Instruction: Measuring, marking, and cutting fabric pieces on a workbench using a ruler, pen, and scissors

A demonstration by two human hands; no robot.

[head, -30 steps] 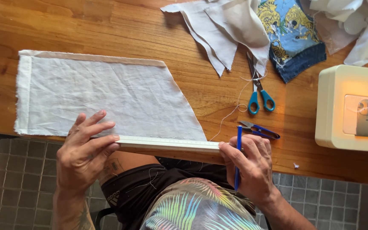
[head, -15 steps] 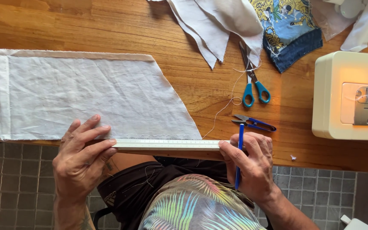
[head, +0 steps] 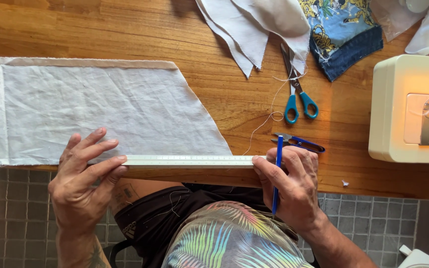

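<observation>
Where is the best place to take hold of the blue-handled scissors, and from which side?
Grip the scissors by the two blue handle loops, probably coming from the table's near edge. The loops point toward the person and lie free on bare wood, while the blade tips are tucked under the white cloth pieces.

Rainbow palm-print shirt (head: 229, 238), dark shorts (head: 165, 218), tattooed forearm (head: 93, 255).

I see a white cloth (head: 100, 111) lying flat on the wooden table (head: 125, 30). A long white ruler (head: 189, 160) lies along the cloth's near edge. My left hand (head: 83, 183) presses on the ruler's left end, fingers spread on the cloth. My right hand (head: 291, 186) touches the ruler's right end and holds a blue pen (head: 276, 173). Just past the ruler's right end sit small blue snips (head: 299, 143). Farther from the ruler lie blue scissors (head: 296, 94), and off to its right, a cream sewing machine (head: 410, 109).
</observation>
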